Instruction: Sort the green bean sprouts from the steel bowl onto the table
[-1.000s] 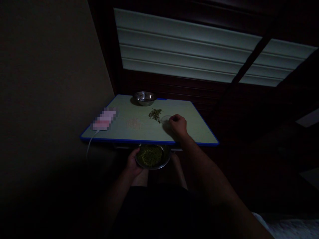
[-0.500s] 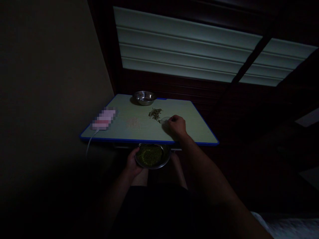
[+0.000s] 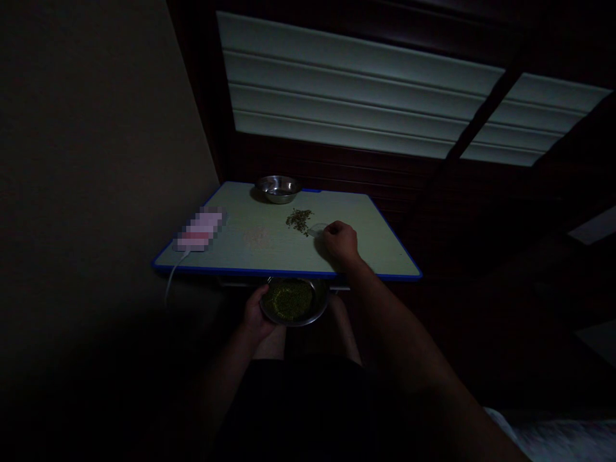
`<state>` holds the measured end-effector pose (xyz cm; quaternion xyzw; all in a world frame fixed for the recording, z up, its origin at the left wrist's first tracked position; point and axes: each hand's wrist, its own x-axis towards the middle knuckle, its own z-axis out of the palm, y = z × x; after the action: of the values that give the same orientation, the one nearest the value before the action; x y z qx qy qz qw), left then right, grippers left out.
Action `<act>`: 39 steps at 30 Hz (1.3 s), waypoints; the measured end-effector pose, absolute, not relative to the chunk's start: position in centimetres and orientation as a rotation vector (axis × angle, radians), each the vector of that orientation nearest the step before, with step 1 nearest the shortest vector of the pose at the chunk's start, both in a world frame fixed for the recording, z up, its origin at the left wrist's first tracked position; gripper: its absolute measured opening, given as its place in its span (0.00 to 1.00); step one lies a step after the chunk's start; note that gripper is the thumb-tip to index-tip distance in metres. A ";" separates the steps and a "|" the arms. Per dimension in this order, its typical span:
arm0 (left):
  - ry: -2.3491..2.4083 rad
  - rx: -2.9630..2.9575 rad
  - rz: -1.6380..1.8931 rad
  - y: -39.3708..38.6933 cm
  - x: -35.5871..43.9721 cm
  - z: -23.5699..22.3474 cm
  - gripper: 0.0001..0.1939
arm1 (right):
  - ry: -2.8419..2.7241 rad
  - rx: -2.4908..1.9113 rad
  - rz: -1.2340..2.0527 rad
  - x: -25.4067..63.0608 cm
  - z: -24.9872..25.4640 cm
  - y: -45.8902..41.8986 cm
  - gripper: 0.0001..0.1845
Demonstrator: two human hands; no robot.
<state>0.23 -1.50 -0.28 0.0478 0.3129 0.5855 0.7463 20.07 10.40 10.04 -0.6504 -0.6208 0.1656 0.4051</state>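
My left hand (image 3: 253, 314) grips the rim of a steel bowl (image 3: 293, 303) full of small green grains, held just below the front edge of a pale green table (image 3: 375, 237) with a blue border. On the tabletop rests my right hand (image 3: 341, 242), its fingers curled in a loose pinch next to a small pile of dark grains (image 3: 299, 220) and a faint pale round spot. What the fingers hold, if anything, is too dark to make out.
A second, seemingly empty steel bowl (image 3: 278, 188) stands at the table's far edge. A pinkish blurred flat device (image 3: 201, 229) with a white cable lies at the left. A faint pinkish patch (image 3: 256, 237) marks the middle. A dark wall and slatted window lie behind.
My right hand has shifted slightly left toward the pile of grains. The left hand and its bowl have stayed put.
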 end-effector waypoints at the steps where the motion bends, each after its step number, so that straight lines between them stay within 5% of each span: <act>1: 0.688 0.104 1.282 -1.5 0.3 -0.2 0.17 | -1.575 -1.629 0.422 20.1 10.0 10.5 0.07; 39: 0.704 0.086 1.273 -1.5 0.4 0.3 0.12 | -1.585 -1.441 0.515 20.3 9.0 10.9 0.05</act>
<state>0.39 -1.55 0.32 0.0391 0.3216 0.5818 0.7461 20.29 10.87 9.01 -0.5834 -0.6416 0.2087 0.4522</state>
